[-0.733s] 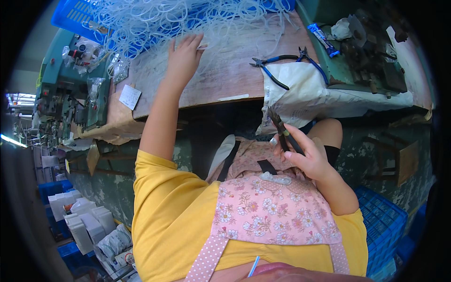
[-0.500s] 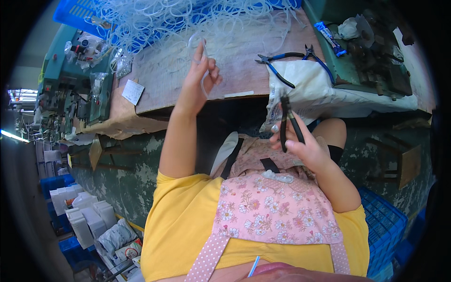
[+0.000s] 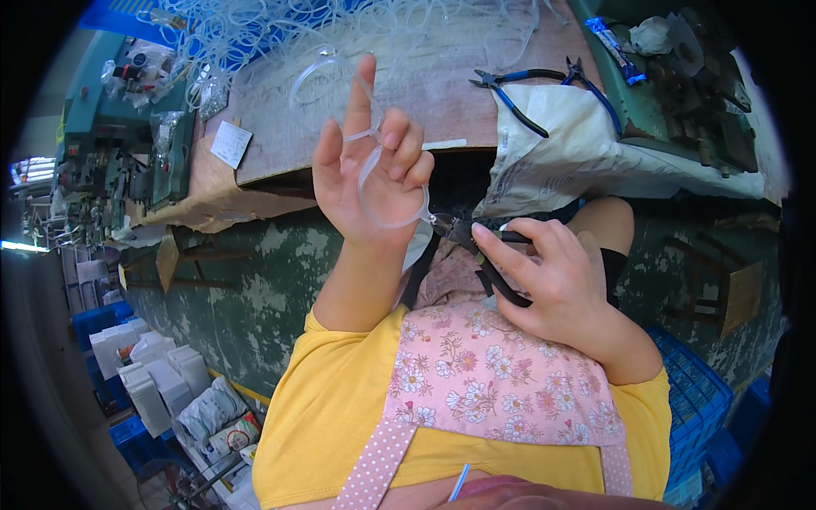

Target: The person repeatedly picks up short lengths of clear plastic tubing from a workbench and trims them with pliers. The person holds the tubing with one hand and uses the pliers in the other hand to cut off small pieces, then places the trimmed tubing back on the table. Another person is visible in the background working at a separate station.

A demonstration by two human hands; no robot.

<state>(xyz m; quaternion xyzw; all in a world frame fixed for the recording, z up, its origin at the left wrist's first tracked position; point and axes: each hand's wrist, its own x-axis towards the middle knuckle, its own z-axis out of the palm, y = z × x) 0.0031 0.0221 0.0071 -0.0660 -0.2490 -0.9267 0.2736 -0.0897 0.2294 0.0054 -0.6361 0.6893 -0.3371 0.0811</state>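
My left hand [image 3: 374, 183] is raised palm toward me, its index finger pointing up and its other fingers curled on a clear plastic tube [image 3: 394, 226]. The tube loops across the palm, and another loop of it bends out beyond the index finger. In my right hand [image 3: 552, 274] are black-handled pliers [image 3: 491, 274], tilted with their jaws toward the left. Their tips meet the lower end of the tube beside my left palm; whether the jaws bite on it is too small to tell.
Many clear tubes [image 3: 255, 38] lie heaped at the far side of the worktable [image 3: 442, 85]. Two blue-handled cutters [image 3: 520, 112] rest by a white plastic sack [image 3: 544, 157] at the table's edge. Green machines [image 3: 85, 153] flank both sides. A blue crate [image 3: 693, 399] stands at my right.
My left hand has come nearer and turned its palm toward me with the tube. My right hand has swung the pliers from upright to pointing left, up to the tube's end.
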